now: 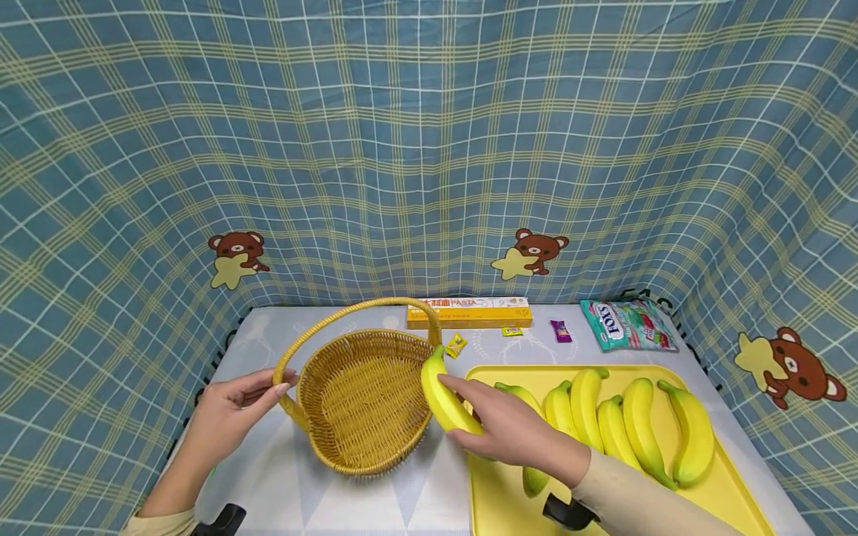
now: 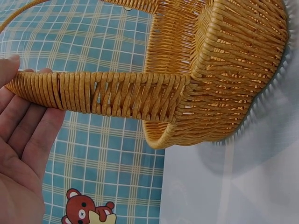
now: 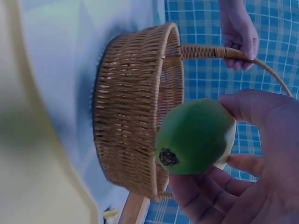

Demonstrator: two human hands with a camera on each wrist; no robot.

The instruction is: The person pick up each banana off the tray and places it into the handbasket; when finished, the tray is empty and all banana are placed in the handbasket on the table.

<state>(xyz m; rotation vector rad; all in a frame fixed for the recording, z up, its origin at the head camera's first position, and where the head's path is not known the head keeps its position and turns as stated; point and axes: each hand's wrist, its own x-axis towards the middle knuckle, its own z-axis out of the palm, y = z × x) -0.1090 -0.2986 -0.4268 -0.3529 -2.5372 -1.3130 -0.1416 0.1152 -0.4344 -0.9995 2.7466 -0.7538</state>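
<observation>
The right hand grips a banana, fingers and thumb curled round its lower half. The banana is bright yellow and smooth, curved, with a greenish tip; it is held just beside the right rim of a wicker basket, between the basket and a yellow tray. In the right wrist view the banana's end appears green with a small dark spot, and the fingers wrap under it.

The left hand rests with straight, relaxed fingers against the base of the basket's arched handle; in the left wrist view the fingers lie flat under the woven handle band without curling round it.

The basket sits on the pale counter. Five more bananas lie side by side on the tray; one is partly covered by the right hand and wrist. The tray's near edge is cut off at the bottom. Behind it lie a yellow pasta box, three small wrapped sweets and a green candy bag, whose smaller print is too small to read.
</observation>
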